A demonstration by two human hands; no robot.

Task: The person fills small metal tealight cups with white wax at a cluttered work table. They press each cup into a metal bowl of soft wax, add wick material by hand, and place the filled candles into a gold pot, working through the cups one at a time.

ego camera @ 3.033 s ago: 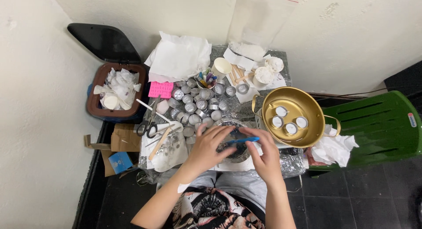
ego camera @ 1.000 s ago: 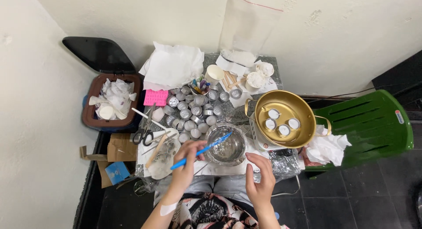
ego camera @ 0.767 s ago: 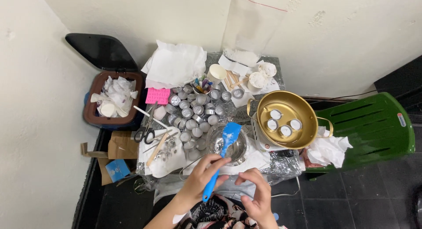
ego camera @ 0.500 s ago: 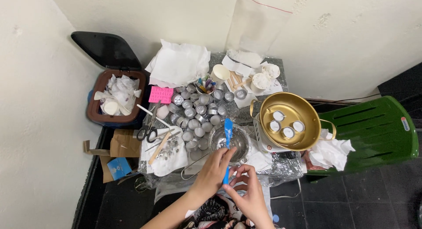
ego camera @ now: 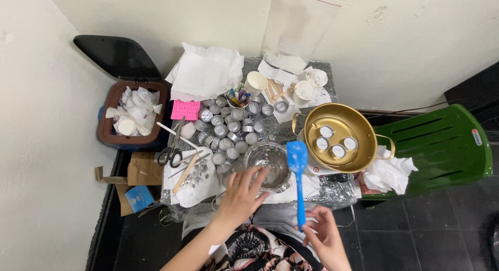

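My right hand (ego camera: 323, 236) grips the lower end of a blue spatula (ego camera: 298, 169), which stands upright with its blade beside a clear glass bowl (ego camera: 268, 166) at the table's near edge. My left hand (ego camera: 242, 192) holds nothing. Its fingers are spread and its fingertips touch the near left rim of the bowl. Left of the bowl lie several small empty metal cups (ego camera: 227, 131).
A gold pot (ego camera: 364, 146) with several white-filled cups stands right of the bowl. Scissors (ego camera: 171, 152), a pink mould (ego camera: 185, 110) and white paper (ego camera: 208, 71) lie on the foil-covered table. An open bin (ego camera: 130, 117) sits left, a green chair (ego camera: 442, 146) right, cardboard (ego camera: 138, 172) on the floor.
The spatula passed from my left hand to my right hand and now stands upright. My left hand let go and moved up to the bowl's rim.
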